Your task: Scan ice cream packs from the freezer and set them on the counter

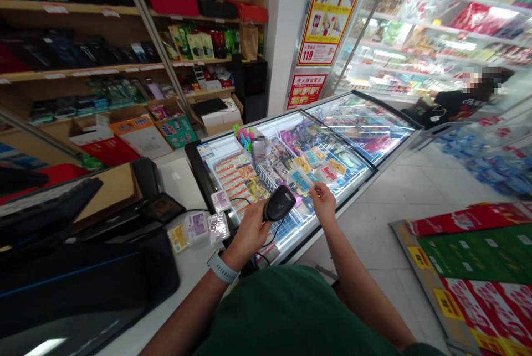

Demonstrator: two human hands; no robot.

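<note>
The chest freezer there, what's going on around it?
A person in green is at the chest freezer, a black handheld scanner in the left hand. The right hand is out over it and seems to pinch a small pale packet. Some small packs lie by the white counter's edge. Farther back is another person.

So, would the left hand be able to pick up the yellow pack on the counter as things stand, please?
Probably not cleanly: the left hand holds the black scanner, though nothing seems to cover the yellow pack.
</note>
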